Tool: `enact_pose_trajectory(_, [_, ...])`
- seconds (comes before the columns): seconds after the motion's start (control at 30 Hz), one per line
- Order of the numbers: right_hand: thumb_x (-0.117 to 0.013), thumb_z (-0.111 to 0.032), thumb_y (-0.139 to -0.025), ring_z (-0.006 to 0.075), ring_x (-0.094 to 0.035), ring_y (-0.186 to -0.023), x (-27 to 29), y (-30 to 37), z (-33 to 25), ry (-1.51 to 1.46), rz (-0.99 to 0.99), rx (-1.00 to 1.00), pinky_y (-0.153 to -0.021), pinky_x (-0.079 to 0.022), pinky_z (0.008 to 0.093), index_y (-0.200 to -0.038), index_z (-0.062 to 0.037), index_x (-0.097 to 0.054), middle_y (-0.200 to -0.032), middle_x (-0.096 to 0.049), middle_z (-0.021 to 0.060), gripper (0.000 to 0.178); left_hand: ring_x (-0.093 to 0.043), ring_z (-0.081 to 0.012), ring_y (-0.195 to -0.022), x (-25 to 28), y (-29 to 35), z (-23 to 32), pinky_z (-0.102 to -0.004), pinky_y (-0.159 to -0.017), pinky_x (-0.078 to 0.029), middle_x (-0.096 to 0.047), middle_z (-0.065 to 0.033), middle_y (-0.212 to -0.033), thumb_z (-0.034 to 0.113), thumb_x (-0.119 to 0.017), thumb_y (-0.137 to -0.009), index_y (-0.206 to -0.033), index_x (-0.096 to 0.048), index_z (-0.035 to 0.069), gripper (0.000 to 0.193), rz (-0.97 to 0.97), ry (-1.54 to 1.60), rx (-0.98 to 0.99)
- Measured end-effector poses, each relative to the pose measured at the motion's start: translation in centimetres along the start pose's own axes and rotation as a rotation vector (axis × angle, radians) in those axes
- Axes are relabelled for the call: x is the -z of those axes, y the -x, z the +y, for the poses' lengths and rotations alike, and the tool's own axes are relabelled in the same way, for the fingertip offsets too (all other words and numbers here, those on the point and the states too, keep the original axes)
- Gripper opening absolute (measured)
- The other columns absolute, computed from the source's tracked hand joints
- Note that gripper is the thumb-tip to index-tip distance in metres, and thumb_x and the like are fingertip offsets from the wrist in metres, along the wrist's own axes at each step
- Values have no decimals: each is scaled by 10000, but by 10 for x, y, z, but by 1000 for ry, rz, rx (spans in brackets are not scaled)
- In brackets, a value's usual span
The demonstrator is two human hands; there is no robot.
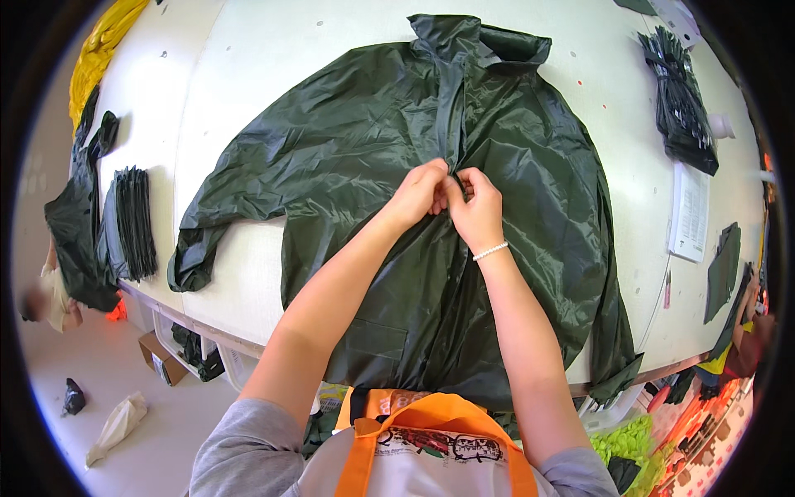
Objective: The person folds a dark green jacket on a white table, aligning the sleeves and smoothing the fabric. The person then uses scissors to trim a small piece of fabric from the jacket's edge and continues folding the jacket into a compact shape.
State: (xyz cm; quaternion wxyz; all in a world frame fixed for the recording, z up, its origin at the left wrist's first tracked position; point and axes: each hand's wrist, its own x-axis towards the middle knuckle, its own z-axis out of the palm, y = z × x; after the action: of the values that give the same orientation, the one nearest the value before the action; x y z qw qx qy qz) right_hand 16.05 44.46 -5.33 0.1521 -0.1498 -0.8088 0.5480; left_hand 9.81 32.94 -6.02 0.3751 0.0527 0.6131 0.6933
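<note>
A dark green rain jacket (356, 132) lies spread out on the white table (248, 50), collar at the far side and hem hanging toward me. Its left sleeve reaches out and bends down; the other sleeve runs along the right side to the table's front edge. At the middle of the front placket, my left hand (424, 190) pinches the fabric edge with bent fingers. Close against it, my right hand (478, 207) also pinches the placket, a white bead bracelet on its wrist. Whatever small fastener may lie between the fingertips is hidden.
Folded dark green pieces (131, 224) stand stacked at the table's left edge. A tied dark bundle (679, 108), a printed paper sheet (689, 211) and a flat green piece (723, 273) lie on the right. Yellow material (99, 50) sits far left. A cardboard box (161, 358) is below.
</note>
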Motion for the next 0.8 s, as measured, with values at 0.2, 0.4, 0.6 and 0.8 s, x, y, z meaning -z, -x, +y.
enact_pose_trajectory(0.2, [-630,-108,-855,170,-550,-547,-6,-1,15,-28,66,-97,-542,-447,304,-769,11,-570,-651,-575,97,158,-466,-97,-463,-11,1,6,-220,-423,-389,-477,-22,-616,259,-376,-977,-848,-433,89,221,79,-103,-63])
enact_pose_trajectory(0.4, [-607,-144,-887,159,-648,-788,127,-4,-27,275,189,6,-735,-506,281,-1036,-47,-647,-945,-678,104,182,-620,-272,-863,3,57,-2,-372,-771,-482,-636,-125,-917,168,-599,-880,-1147,-526,29,310,426,-810,-493])
enact_pose_trajectory(0.6, [-663,-304,-840,271,-659,-656,286,6,52,596,-265,-751,-545,-510,329,-1101,30,-579,-813,-659,220,433,-299,-341,-1355,42,184,-35,-553,-1084,-186,-382,-129,-1443,228,-599,-855,-1354,-419,55,558,618,-1533,-336])
enact_pose_trajectory(0.8, [-636,-199,-844,199,-632,-756,412,-79,129,478,442,-229,-675,-505,312,-1182,28,-549,-985,-655,161,416,-204,-351,-1394,55,190,-68,-544,-1104,-157,-245,-123,-1516,366,-517,-900,-1449,-284,89,658,604,-1546,-175])
